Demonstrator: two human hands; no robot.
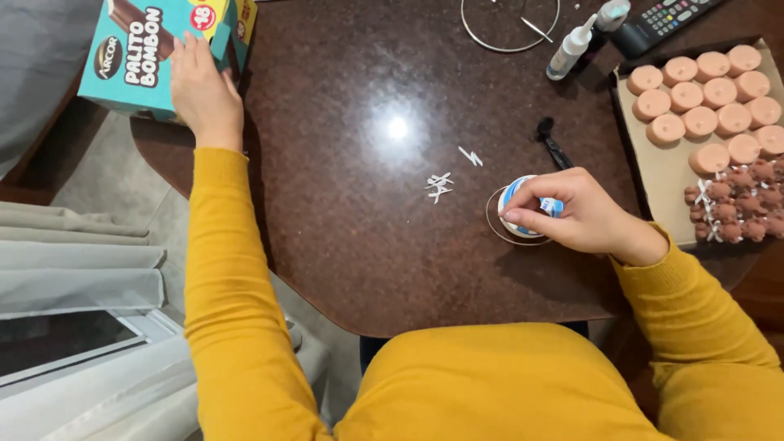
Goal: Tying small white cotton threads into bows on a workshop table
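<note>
My left hand (202, 86) reaches far left and rests on a teal cardboard box (135, 53) at the table's far-left edge, fingers spread over its front. My right hand (576, 214) is closed around a small round white-and-blue tub (516, 204) that stands on a clear round lid or ring (496, 230) on the dark brown table (367, 245). A few small white bow-shaped bits (439, 185) lie left of the tub, and one more white bit (470, 156) lies a little farther back.
A cardboard tray (657, 167) at the right holds several pink round pieces and small brown figures. A small black tool (554, 144), a white squeeze bottle (572, 49), a wire ring (510, 24) and a remote control (665, 20) lie at the back.
</note>
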